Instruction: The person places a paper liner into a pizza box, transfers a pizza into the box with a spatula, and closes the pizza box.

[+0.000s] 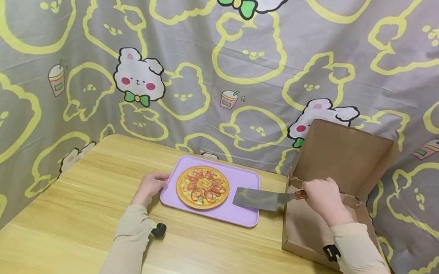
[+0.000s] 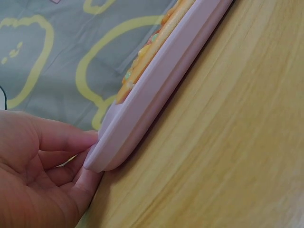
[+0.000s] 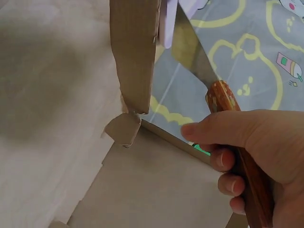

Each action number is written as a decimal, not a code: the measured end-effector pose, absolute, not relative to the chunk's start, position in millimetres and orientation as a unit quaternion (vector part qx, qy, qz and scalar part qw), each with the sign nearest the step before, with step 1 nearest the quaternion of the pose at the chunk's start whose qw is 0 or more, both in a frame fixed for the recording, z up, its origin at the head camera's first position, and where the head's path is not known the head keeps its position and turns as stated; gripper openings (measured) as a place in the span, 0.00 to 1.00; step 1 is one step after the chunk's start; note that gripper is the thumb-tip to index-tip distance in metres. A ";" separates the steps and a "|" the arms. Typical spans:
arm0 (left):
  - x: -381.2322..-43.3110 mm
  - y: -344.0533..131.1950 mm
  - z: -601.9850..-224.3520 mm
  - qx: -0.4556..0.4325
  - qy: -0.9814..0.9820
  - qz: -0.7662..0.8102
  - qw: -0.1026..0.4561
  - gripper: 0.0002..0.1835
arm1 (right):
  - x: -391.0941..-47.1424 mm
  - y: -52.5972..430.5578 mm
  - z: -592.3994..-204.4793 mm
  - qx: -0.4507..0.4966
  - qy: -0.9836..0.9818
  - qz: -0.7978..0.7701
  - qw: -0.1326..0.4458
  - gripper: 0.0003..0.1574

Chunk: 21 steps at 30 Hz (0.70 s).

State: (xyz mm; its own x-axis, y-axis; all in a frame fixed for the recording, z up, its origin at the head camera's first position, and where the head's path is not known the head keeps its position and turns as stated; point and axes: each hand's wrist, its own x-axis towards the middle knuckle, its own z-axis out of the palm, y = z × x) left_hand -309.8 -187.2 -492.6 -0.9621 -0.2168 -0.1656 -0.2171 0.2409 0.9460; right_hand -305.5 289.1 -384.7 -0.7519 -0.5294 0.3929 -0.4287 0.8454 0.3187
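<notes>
The pizza [image 1: 203, 187] lies on the left part of the purple tray [image 1: 245, 179], which is on the wooden surface [image 1: 216, 266]. Your left arm [image 1: 126, 242] reaches forward beside it, and your right arm [image 1: 366, 270] comes from the lower right, over the open cardboard box [image 1: 300, 226]. The pizza is near your left hand [image 1: 148, 188] and well apart from your right hand [image 1: 326, 197]. Your left thumb and fingers are nearly closed, pinching the tray's rim. Your right fingers are curled around the handle of the spatula [image 1: 257, 199]; its blade is over the tray's right part, apart from the pizza. Whether it touches the tray, I cannot tell.
</notes>
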 end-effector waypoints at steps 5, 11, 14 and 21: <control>-310.2 -187.3 -491.6 -0.139 0.791 0.595 -0.003 0.22 | -314.7 284.0 -383.5 0.280 -0.922 -0.120 0.240 0.14; -310.6 -186.5 -491.8 -0.143 0.797 0.587 -0.006 0.23 | -325.1 270.0 -375.2 0.296 -0.917 -0.143 0.228 0.13; -310.7 -185.9 -492.0 -0.145 0.797 0.585 -0.009 0.23 | -327.0 259.5 -367.1 0.302 -0.911 -0.161 0.228 0.14; -308.9 -186.5 -491.7 -0.142 0.795 0.589 -0.005 0.23 | -326.8 234.2 -349.2 0.312 -0.899 -0.203 0.229 0.18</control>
